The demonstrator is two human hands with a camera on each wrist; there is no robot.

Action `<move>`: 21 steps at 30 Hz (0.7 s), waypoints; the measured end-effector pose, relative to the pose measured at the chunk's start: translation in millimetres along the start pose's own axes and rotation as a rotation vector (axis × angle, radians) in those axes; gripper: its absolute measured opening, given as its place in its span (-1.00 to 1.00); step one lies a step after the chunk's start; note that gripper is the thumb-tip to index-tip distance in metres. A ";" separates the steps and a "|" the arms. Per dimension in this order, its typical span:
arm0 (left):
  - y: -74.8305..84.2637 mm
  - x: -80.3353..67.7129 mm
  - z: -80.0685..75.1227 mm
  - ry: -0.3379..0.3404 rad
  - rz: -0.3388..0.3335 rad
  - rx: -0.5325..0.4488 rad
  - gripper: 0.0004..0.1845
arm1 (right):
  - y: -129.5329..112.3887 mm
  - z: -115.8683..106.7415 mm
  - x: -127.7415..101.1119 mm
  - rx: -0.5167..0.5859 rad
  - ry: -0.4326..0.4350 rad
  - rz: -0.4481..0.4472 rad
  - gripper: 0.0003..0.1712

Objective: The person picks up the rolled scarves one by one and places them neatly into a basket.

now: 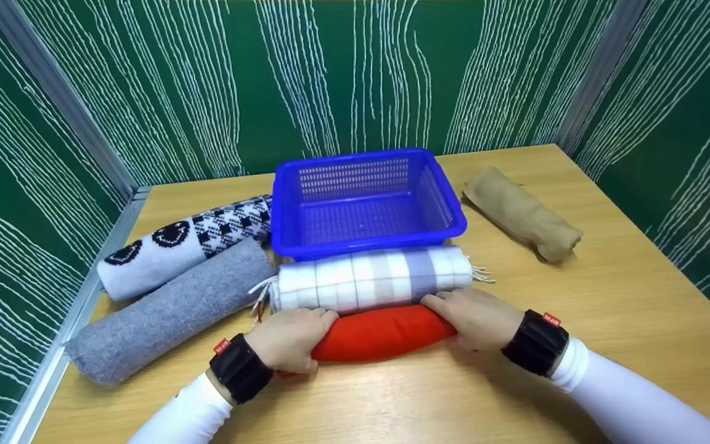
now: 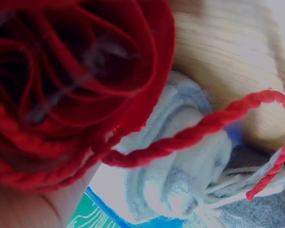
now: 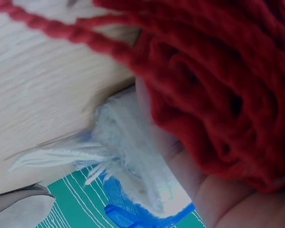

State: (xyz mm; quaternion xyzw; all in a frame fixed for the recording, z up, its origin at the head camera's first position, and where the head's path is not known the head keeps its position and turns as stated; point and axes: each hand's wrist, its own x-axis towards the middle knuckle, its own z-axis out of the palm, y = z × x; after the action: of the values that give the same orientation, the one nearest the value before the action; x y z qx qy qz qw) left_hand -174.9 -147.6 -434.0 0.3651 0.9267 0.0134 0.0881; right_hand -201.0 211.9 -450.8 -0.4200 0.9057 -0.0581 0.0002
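A rolled red scarf (image 1: pixel 383 333) lies crosswise near the front of the table, gripped at its two ends. My left hand (image 1: pixel 290 340) holds its left end, thumb on the near side. At the right end, my right hand (image 1: pixel 473 317) curls its fingers over the roll. Twisted red fringe (image 2: pixel 180 137) trails from the coiled left end in the left wrist view; more hangs at the other end in the right wrist view. Directly behind, close against the red roll, is a rolled white plaid scarf (image 1: pixel 370 277) with pale fringe.
A blue plastic basket (image 1: pixel 367 245) stands behind the plaid roll with nothing in it. Left of it lie a grey roll (image 1: pixel 173 314) and a black-and-white patterned roll (image 1: pixel 170 246). A tan roll (image 1: pixel 518 213) rests at the right. Green walls (image 1: pixel 386 74) enclose the wooden table (image 1: pixel 626 296).
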 end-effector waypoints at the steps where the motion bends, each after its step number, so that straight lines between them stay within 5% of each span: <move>1: 0.1 0.3 -0.2 0.000 -0.001 0.002 -0.21 | 0.2 0.1 0.1 -0.003 0.000 0.001 -0.24; 13: 1.9 -1.1 -6.2 0.001 0.012 0.019 -0.18 | -3.9 -9.1 -3.2 0.003 -0.006 -0.007 -0.24; 21: 0.8 -2.8 -16.3 0.016 0.003 -0.001 -0.36 | -3.4 -16.0 -3.7 -0.022 0.034 -0.018 -0.24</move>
State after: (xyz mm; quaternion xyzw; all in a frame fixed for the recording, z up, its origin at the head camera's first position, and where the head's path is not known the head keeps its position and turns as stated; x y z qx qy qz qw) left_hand -175.2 -148.2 -417.4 0.3665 0.9267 0.0171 0.0809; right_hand -196.8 214.2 -434.8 -0.4273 0.9022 -0.0550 -0.0205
